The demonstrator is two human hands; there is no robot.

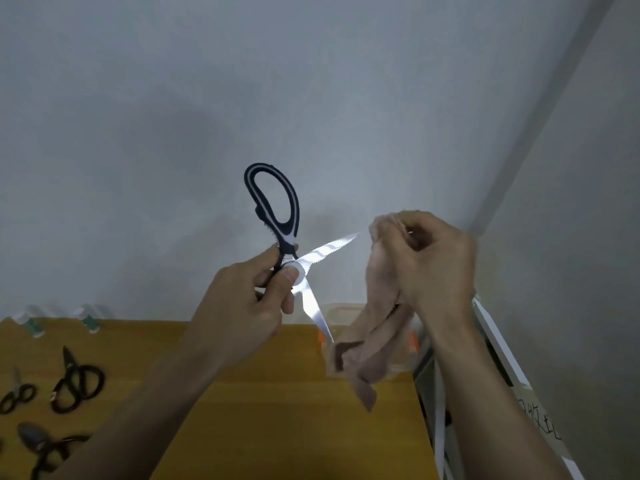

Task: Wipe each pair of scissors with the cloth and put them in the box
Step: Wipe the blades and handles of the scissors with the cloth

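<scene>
Clear plastic box (341,311) with orange clips sits at the far right of the wooden table (277,410), largely screened by the cloth; its contents cannot be made out.

Left hand (249,299) is raised above the table and grips the black-and-white scissors (287,244) at the pivot, thumb pressed on the white hub, fingers curled round the lower handle. Scissors are open: one loop handle points up, one serrated blade runs right toward the cloth, the other blade points down toward the box.

Right hand (426,261) is raised beside it, fingers curled tight round a bunched pinkish cloth (374,327). Cloth hangs down from the fist in front of the box. Tip of the serrated blade lies just beside the top of the cloth; contact cannot be confirmed.

On the table's left side lie three more scissors: a large dark pair (78,384), a small dark pair (17,393), and a blurred pair (45,445) at the lower edge. Two spools (91,318) stand at the table's far edge against the grey wall (311,81).
</scene>
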